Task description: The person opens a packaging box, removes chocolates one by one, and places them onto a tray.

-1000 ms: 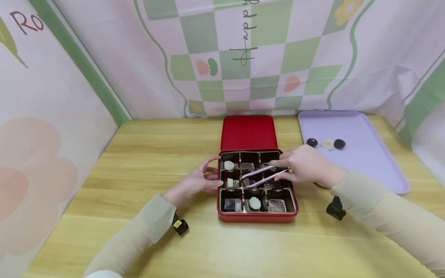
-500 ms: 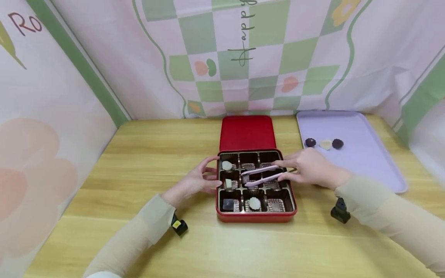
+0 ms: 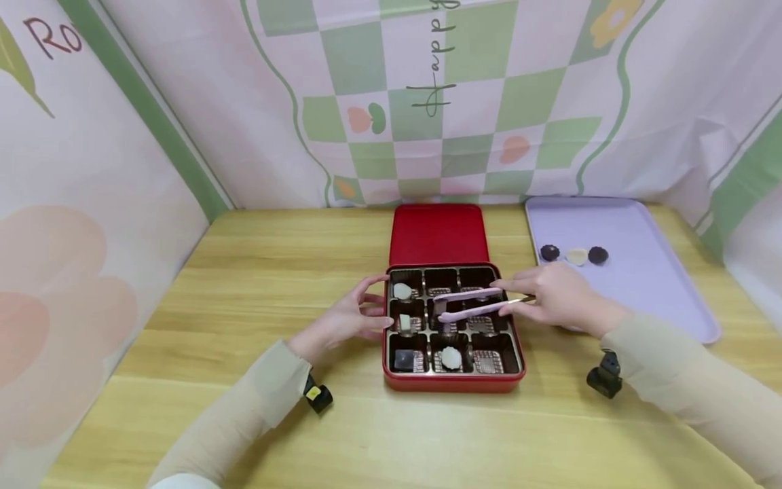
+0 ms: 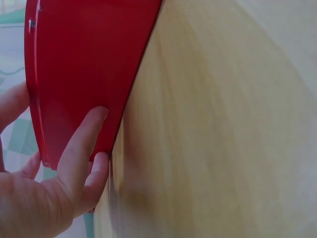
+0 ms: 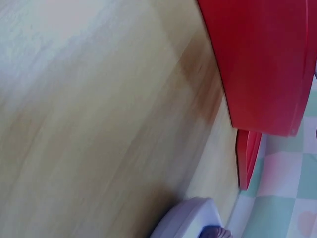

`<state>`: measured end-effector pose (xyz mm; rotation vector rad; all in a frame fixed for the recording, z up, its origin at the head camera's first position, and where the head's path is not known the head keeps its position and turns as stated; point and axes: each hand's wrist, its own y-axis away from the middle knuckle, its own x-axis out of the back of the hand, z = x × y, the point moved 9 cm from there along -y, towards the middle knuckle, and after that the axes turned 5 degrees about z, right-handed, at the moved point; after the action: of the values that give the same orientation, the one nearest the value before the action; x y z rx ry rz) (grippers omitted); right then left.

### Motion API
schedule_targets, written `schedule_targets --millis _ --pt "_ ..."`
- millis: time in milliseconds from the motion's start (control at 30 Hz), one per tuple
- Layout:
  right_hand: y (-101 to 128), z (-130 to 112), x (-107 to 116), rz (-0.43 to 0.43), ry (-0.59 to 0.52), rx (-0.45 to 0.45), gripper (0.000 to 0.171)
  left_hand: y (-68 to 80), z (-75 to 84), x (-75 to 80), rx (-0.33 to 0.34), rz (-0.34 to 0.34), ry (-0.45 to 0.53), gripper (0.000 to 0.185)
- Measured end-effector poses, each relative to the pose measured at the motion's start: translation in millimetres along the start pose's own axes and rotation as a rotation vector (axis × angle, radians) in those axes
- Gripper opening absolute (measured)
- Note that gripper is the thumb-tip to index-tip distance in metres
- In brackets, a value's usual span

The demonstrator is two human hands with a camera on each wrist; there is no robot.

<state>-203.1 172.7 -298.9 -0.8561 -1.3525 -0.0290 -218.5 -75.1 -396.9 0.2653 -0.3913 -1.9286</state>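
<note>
The right hand (image 3: 559, 292) pinches the tongs (image 3: 470, 313); a dark piece (image 3: 439, 307) sits in the centre of the red box (image 3: 455, 385). The left hand (image 3: 349, 316), fingers apart, touches the box; uneven squeezing may flip the piece.

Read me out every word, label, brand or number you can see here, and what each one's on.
"Happy": sideways on the checkered back cloth, reaching the top edge.
"Ro": on the left cloth; no further letters visible.
Yellow patch on the left wrist camera: any text is too small to read.
Red tin, lid, tray, tongs: nothing readable.
</note>
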Motion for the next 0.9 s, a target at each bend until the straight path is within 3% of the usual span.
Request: schedule_targets --millis 233,700,900 --pt "12.1 9.2 13.8 0.031 0.014 -0.067 0.047 -0.3 0.2 -1.5 0.003 0.010 -0.008 0.083" --pt "29.8 16.3 37.4 0.139 0.020 -0.038 0.058 -1.9 -1.5 -0.1 -0.006 0.016 -0.028 0.083" --pt "52.0 32.1 53.8 0.155 0.073 -0.086 0.054 -1.8 -1.3 0.6 0.004 0.018 -0.020 0.083"
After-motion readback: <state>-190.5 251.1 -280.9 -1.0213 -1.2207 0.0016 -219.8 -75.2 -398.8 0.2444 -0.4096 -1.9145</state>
